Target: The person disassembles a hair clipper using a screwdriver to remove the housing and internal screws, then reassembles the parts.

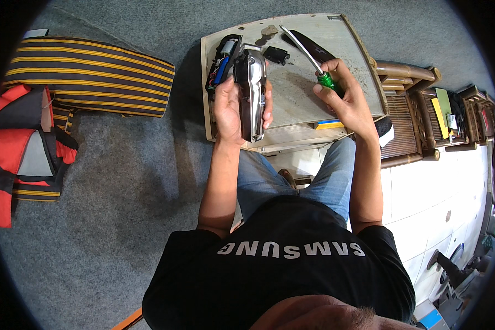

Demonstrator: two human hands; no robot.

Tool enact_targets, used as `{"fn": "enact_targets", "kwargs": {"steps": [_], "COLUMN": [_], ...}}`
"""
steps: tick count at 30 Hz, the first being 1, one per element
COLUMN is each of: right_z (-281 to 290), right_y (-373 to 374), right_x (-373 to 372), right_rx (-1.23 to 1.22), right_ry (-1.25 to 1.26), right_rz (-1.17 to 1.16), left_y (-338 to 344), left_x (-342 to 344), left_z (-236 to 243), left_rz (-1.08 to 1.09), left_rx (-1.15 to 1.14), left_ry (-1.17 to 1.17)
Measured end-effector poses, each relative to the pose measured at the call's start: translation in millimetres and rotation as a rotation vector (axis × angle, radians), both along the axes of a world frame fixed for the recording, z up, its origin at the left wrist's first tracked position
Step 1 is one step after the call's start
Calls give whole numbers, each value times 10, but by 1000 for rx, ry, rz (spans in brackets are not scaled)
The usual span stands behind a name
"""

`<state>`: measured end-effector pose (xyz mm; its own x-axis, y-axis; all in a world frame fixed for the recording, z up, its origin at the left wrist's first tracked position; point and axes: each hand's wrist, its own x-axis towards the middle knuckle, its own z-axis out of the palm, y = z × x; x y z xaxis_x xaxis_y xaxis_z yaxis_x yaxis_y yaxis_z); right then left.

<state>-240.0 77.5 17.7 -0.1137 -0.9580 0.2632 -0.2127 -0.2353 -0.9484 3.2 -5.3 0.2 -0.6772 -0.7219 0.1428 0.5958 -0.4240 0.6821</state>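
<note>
My left hand (227,113) is wrapped round a silver and black hair clipper (253,91), its blade end pointing away from me. In my right hand (351,102) is a screwdriver (327,81) with a green handle, its long metal shaft slanting up and to the left. The screwdriver tip is apart from the clipper. Left of the clipper, an opened black housing (224,58) shows a blue cylinder and wires, partly hidden by the clipper. A small black part (276,55) and a curved black cover piece (318,50) lie beyond my hands.
A small pale table (297,96) with raised edges stands before me, dusted with dark specks. A blue and yellow item (328,125) lies at its near edge. Striped cushions (93,74) and red-black fabric (16,143) are at left, bamboo chairs (404,126) at right.
</note>
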Motion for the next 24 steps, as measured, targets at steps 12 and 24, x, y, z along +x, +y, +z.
{"fn": "enact_targets", "kwargs": {"steps": [12, 24], "right_z": [7, 2], "right_y": [-1, -3], "right_x": [-1, 0], "right_rx": [0, -7], "right_ry": [20, 12], "right_rz": [-7, 1], "left_y": [-13, 33], "left_x": [-8, -41], "left_z": [-42, -35], "left_rz": [34, 90], "left_rx": [-13, -125], "left_ry": [-30, -97]}}
